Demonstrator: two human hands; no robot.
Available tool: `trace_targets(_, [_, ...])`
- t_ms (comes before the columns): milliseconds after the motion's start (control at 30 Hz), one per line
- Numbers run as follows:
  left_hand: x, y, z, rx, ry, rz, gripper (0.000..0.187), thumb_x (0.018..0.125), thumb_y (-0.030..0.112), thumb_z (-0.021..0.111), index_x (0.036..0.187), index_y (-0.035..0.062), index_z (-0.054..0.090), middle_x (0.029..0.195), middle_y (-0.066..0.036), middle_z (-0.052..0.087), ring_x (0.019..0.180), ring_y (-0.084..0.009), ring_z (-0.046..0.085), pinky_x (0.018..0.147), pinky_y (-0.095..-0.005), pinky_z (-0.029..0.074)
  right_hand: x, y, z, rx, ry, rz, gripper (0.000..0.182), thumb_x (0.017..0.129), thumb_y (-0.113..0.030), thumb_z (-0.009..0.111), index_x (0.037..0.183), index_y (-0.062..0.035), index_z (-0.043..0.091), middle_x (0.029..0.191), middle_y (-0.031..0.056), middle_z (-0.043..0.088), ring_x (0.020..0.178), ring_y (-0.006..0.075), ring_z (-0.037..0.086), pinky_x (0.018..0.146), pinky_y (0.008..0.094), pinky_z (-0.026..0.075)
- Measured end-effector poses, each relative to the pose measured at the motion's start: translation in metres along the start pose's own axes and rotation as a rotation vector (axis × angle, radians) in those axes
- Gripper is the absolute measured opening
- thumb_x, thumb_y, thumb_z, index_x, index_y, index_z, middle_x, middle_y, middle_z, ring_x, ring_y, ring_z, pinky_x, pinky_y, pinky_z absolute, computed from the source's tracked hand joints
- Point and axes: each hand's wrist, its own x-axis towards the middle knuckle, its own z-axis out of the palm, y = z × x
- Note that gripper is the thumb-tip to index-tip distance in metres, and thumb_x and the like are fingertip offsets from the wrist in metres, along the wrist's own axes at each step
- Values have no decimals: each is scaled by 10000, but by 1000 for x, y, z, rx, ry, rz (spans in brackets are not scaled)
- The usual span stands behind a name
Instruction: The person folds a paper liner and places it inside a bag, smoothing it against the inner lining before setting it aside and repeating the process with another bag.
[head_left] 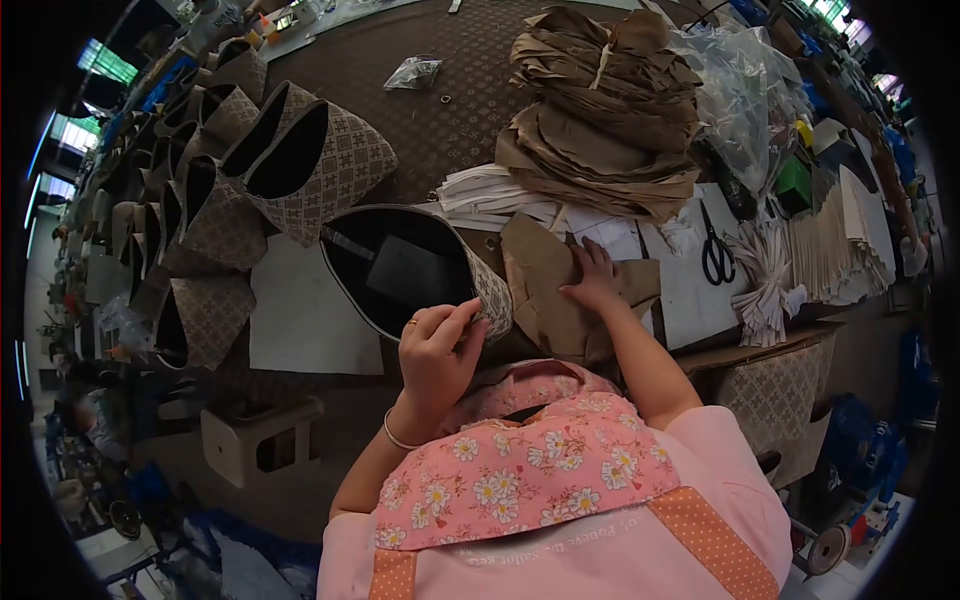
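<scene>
A patterned bag (493, 300) with a black lining lies on the table in front of me, its wide mouth facing me. Inside it a dark flat panel or pocket (410, 270) shows. My left hand (438, 348) has its fingers closed on the near rim of this bag. To the right, my right hand (594, 278) lies with fingers apart on brown paper (545, 290), whose folded sheets sit beside the bag. White strips (495, 197) and a tall stack of crumpled brown paper (600, 120) are just beyond that hand.
Several similar patterned bags (350, 160) stand at the left. Black-handled scissors (716, 252) rest on a white board (690, 290) at the right, near bundled pale strips (765, 290). Clear plastic (745, 95) lies behind. A plastic stool (262, 440) stands below the table.
</scene>
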Motion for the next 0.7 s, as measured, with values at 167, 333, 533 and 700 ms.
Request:
trace_targets(167, [-3,3,7,-220,7,-319,193,761,44,767,946,51,714,853,-58,645,730,-183,608,657,-302,497,0,4,1,21,12,-25,928,597,-385,840,1421,-291,422,1553,-7,275,1445,243,215,1119,540,221])
trace_targets(333, [-2,4,7,-271,7,-405,161,784,73,756,933,46,702,819,-69,626,751,-205,603,711,-310,489,-1,8,4,39,36,-36,910,587,-393,845,1402,-286,455,1546,-10,288,1436,242,231,1109,541,211])
trace_targets(533, [3,3,-11,-88,-214,-254,244,832,158,715,1052,61,674,1062,-105,577,1017,-271,548,950,-381,368,1,9,6,8,34,-39,908,587,-409,847,1399,-270,465,1551,0,288,1435,253,231,1104,540,205])
trace_targets(700, [11,4,-50,281,-302,52,453,836,156,720,1266,82,597,1470,-195,235,1242,-343,444,989,-354,360,-2,12,10,2,68,-72,890,599,-400,842,1394,-255,471,1551,13,297,1433,263,239,1109,531,209])
